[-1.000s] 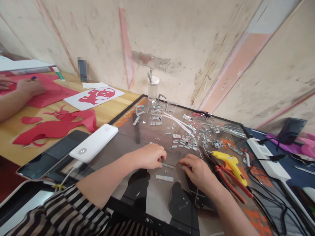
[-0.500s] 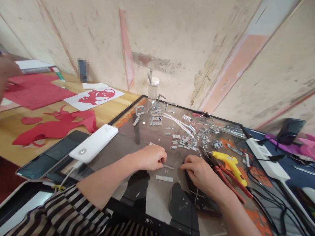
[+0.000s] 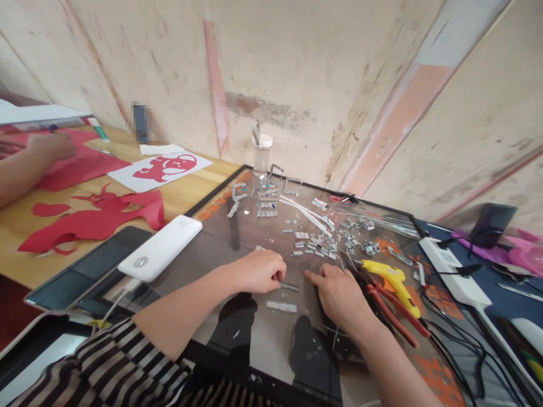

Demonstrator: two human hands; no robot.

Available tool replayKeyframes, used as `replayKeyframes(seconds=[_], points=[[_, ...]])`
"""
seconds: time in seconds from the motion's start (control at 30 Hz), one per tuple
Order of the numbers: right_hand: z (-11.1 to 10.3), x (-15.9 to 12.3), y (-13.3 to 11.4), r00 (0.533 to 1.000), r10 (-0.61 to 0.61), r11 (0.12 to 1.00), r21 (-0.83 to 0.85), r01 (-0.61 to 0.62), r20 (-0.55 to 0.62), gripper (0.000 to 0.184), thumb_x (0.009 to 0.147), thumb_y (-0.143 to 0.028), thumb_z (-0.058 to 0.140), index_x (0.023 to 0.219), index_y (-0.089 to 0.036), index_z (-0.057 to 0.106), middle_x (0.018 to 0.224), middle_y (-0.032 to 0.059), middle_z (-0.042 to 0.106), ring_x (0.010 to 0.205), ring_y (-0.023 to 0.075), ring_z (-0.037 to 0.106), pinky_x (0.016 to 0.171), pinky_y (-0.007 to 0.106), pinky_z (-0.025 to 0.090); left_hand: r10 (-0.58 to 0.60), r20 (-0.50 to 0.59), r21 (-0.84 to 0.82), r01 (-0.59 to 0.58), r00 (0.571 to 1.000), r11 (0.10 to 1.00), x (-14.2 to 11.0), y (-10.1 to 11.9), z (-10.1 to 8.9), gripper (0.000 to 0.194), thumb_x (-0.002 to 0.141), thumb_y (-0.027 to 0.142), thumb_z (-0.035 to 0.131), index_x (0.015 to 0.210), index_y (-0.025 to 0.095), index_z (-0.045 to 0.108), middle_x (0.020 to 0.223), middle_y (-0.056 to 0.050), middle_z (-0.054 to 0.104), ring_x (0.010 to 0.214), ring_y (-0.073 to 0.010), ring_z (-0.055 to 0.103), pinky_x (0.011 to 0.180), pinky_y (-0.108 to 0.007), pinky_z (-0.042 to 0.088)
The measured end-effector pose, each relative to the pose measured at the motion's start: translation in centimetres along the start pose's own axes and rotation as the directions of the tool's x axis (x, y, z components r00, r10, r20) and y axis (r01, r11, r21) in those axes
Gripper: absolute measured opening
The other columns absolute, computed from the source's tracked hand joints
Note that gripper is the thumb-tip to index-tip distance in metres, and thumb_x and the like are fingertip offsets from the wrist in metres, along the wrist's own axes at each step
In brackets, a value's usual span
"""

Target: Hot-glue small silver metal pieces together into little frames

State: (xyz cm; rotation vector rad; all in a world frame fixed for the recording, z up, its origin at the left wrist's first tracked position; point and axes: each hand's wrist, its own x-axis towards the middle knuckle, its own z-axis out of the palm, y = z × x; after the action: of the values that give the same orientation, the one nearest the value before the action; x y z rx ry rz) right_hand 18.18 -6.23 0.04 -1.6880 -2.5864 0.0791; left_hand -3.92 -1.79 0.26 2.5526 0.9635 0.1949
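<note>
Left hand (image 3: 259, 271): low over the glass-topped surface (image 3: 212, 237), with grip closed on the left end of the thin grey strip (image 3: 291, 287).
Right hand (image 3: 343, 291): low at the strip's other side, with grip open, index finger stretched out toward the strip, tip apart from it; thumb hidden.
Thin grey strip: between the two hands, far end poking out beyond the left fingertips.
Pale joined strip (image 3: 281, 307): flat on the glass, just nearer the body than the thin one, apart from both hands.
Small metal pieces (image 3: 314, 247): scattered beyond the hands, thickest toward the right.
Room between hands: a narrow gap, opening forward onto a strip of brown glass that ends at the small metal pieces.
Room at left: a wider stretch of glass, from the left forearm out to the black edge (image 3: 218, 192).
Room at right: tight, with red-handled pliers (image 3: 392, 316) just beside the right hand and wrist, then a yellow glue gun (image 3: 392, 277), then a white power strip (image 3: 455, 272) along the far right side.
Left border: crossed by a white power bank (image 3: 161, 249), beside a dark phone (image 3: 87, 268).
Far corner: marked by a lidded jar (image 3: 262, 157), upright near the wall.
</note>
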Motion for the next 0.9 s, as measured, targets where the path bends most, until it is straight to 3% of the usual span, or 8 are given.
replayKeyframes(seconds=[0.17, 0.27, 0.4, 0.7, 0.9], points=[[1.3, 0.6, 0.8, 0.994, 0.026, 0.953, 0.303, 0.008, -0.107, 0.030, 0.083, -0.010, 0.046, 0.096, -0.022, 0.070, 0.084, 0.0042, 0.061, 0.075, 0.0152, 0.059, 0.068, 0.025, 0.042, 0.008, -0.013, -0.002, -0.008, 1.000, 1.000, 0.0, -0.1, 0.0, 0.007, 0.068, 0.014, 0.059, 0.071, 0.019, 0.063, 0.076, 0.001, 0.062, 0.068, -0.0133, 0.057, 0.064, -0.023, 0.041], [1.9, 1.0, 0.5, 0.991, 0.037, 0.921, 0.389, 0.015, -0.125, 0.020, 0.078, -0.013, 0.052, 0.083, -0.021, 0.069, 0.078, 0.0024, 0.061, 0.070, 0.0149, 0.058, 0.065, 0.024, 0.043, 0.006, -0.007, -0.001, -0.006, 1.000, 1.000, 0.0, -0.1, 0.0, 0.007, 0.068, 0.014, 0.059, 0.071, 0.019, 0.063, 0.076, 0.000, 0.063, 0.069, -0.0138, 0.058, 0.065, -0.023, 0.041], [2.4, 1.5, 0.0, 0.987, 0.095, 0.902, 0.431, -0.030, -0.131, 0.011, 0.076, -0.016, 0.056, 0.075, -0.021, 0.067, 0.072, 0.0006, 0.061, 0.065, 0.0145, 0.057, 0.063, 0.024, 0.042, -0.002, 0.001, -0.003, 0.002, 1.000, 1.000, 0.1, -0.1, 0.0, 0.008, 0.068, 0.013, 0.060, 0.072, 0.019, 0.063, 0.076, 0.000, 0.063, 0.070, -0.0140, 0.058, 0.063, -0.023, 0.041], [2.5, 1.7, -0.6, 0.976, 0.143, 0.923, 0.377, -0.070, -0.167, 0.016, 0.080, -0.013, 0.050, 0.074, -0.018, 0.064, 0.076, 0.0039, 0.062, 0.072, 0.0173, 0.058, 0.067, 0.027, 0.040, 0.004, -0.019, -0.013, -0.004, 1.000, 1.000, 0.2, -0.3, 0.3, 0.008, 0.068, 0.014, 0.060, 0.072, 0.019, 0.063, 0.077, 0.000, 0.062, 0.069, -0.0136, 0.058, 0.064, -0.023, 0.041], [2.5, 1.8, 0.2, 0.985, 0.098, 0.916, 0.400, -0.032, -0.144, 0.010, 0.077, -0.016, 0.055, 0.079, -0.019, 0.064, 0.073, 0.0012, 0.061, 0.067, 0.0147, 0.058, 0.063, 0.023, 0.042, -0.001, -0.009, -0.023, 0.001, 1.000, 1.000, 0.1, -0.2, 0.1, 0.008, 0.068, 0.015, 0.060, 0.073, 0.019, 0.064, 0.077, 0.000, 0.062, 0.068, -0.0129, 0.058, 0.063, -0.022, 0.041]])
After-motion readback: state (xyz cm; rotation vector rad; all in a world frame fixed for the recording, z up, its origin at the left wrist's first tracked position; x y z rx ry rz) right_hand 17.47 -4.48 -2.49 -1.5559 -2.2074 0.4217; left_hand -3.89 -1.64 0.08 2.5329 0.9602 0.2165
